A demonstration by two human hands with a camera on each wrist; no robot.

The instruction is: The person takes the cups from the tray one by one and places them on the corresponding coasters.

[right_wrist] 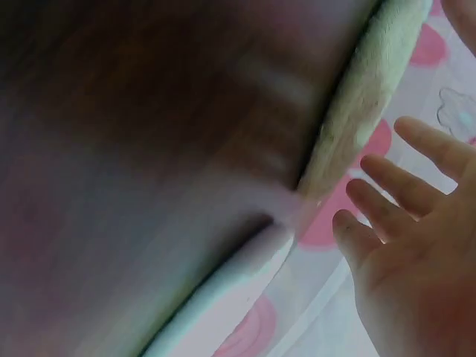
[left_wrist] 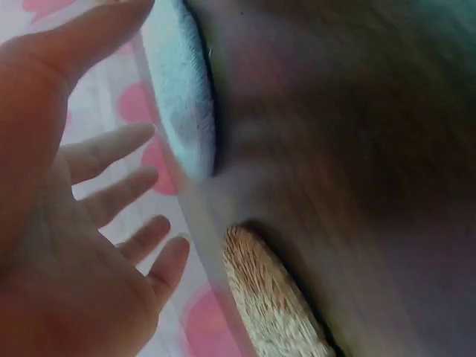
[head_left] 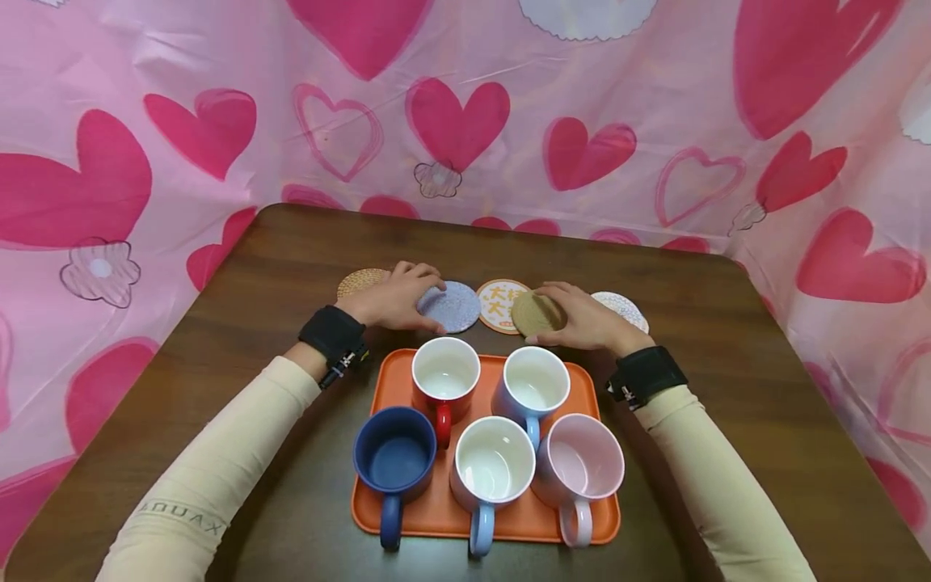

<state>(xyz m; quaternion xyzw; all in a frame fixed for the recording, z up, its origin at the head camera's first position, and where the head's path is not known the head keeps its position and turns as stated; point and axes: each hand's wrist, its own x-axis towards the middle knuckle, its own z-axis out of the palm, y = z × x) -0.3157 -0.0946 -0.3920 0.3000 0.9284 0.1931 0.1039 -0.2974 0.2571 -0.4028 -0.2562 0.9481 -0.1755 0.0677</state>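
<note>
In the head view my left hand [head_left: 398, 299] is at the left edge of a round grey-blue coaster [head_left: 454, 307], thumb and fingers spread. The left wrist view shows its fingers [left_wrist: 123, 197] relaxed, holding nothing. A woven tan coaster [head_left: 360, 281] lies partly hidden behind that hand. My right hand [head_left: 578, 319] reaches over the right side of an olive coaster [head_left: 534, 314], thumb near and fingers far. Its fingers [right_wrist: 405, 190] look loosely spread in the right wrist view; whether they touch the coaster I cannot tell. The olive coaster overlaps a white, orange-rimmed coaster [head_left: 500, 301] with characters.
A white speckled coaster [head_left: 624, 309] lies beyond my right wrist. Nearer me, an orange tray [head_left: 509, 529] bears a red mug [head_left: 445, 376], a navy mug [head_left: 395, 453], light blue mugs [head_left: 534, 384] and a pink mug [head_left: 582, 461]. A heart-patterned pink cloth [head_left: 494, 194] hangs behind the wooden table [head_left: 240, 323].
</note>
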